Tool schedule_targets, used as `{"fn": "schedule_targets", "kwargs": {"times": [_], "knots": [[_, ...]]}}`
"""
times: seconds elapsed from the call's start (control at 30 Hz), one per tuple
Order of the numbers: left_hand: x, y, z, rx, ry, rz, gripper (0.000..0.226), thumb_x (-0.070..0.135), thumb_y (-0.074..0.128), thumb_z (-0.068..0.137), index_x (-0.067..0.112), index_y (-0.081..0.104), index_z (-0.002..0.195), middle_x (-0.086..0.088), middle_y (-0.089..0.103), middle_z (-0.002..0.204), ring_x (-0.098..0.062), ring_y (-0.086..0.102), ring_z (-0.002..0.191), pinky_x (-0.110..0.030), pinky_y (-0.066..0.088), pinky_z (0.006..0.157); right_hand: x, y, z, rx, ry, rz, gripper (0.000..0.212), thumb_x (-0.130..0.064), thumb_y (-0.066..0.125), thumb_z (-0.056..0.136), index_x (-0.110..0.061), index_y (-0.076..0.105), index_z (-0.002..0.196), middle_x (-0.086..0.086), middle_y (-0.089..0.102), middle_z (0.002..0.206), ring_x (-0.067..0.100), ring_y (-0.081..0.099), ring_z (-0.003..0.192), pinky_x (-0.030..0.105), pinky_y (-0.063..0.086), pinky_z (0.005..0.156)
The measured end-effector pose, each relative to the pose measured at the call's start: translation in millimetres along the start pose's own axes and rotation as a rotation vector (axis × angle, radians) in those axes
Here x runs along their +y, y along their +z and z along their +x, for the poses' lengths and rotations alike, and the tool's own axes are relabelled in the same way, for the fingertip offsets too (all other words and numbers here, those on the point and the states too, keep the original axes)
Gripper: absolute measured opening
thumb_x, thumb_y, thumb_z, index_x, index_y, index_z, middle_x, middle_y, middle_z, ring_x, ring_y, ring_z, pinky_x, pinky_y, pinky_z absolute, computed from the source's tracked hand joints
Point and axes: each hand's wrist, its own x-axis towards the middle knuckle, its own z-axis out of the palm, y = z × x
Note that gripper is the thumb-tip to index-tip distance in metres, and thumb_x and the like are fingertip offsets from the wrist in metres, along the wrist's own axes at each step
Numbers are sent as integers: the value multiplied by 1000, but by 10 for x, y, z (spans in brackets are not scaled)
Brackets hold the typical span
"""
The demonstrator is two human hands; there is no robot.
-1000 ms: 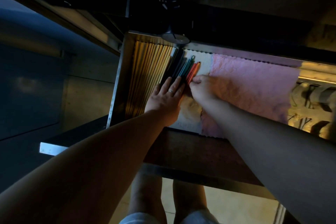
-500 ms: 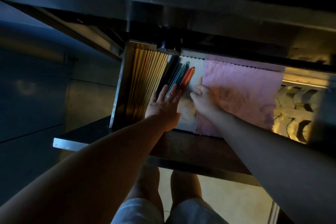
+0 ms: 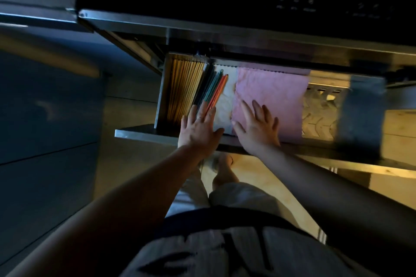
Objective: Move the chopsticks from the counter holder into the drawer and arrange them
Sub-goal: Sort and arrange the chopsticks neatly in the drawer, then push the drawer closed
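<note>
Two batches lie in the open drawer (image 3: pixel 161 94): pale wooden chopsticks (image 3: pixel 184 87) packed against its left wall and, just beside them, coloured chopsticks (image 3: pixel 213 90) in dark, teal and orange, slightly fanned on a white liner (image 3: pixel 227 103). Neither hand has a closed grip: the left hand (image 3: pixel 198 128) lies flat, fingers straight, on the near ends of the coloured chopsticks, and the right hand (image 3: pixel 256 128) is spread open on the pink mat (image 3: pixel 276 92). They look light, stiff and ready to roll (the coloured ones probably slippery), so nudging their ends and sides, or pinching a bundle near mid-length, seems best.
</note>
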Motion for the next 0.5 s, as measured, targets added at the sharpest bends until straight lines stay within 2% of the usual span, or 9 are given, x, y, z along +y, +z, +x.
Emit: {"fn": "schedule_targets", "kwargs": {"times": [0.13, 0.27, 0.43, 0.5], "knots": [[-2, 67, -491, -29, 29, -4, 72, 62, 29, 96, 31, 3, 156, 1, -8, 164, -27, -11, 149, -50, -2, 118, 52, -21, -438, -1, -21, -7, 67, -65, 30, 87, -45, 5, 147, -4, 6, 162, 29, 2, 148, 61, 2, 114], [-37, 207, -904, -52, 80, 0, 73, 62, 33, 95, 29, 8, 155, 1, -9, 164, -23, -11, 149, -48, 1, 119, 123, 106, -894, 61, -18, -58, 70, -66, 29, 85, -40, 11, 148, 1, 15, 161, 30, 10, 147, 60, 10, 115], [-236, 321, -1147, -183, 108, -27, 75, 62, 37, 92, 32, 6, 155, 3, -9, 164, -23, -7, 150, -48, 6, 118, 204, 324, -1313, 44, 85, -37, 72, -67, 31, 83, -41, 11, 147, -1, 11, 161, 28, 9, 148, 59, 14, 115], [-330, 311, -1170, -259, 58, -113, 80, 65, 40, 90, 32, 8, 155, 3, -4, 164, -24, -1, 150, -49, 12, 117, 194, 409, -1438, 38, 165, -14, 75, -70, 27, 79, -42, 10, 147, -2, 11, 162, 29, 10, 148, 57, 15, 115]]}}
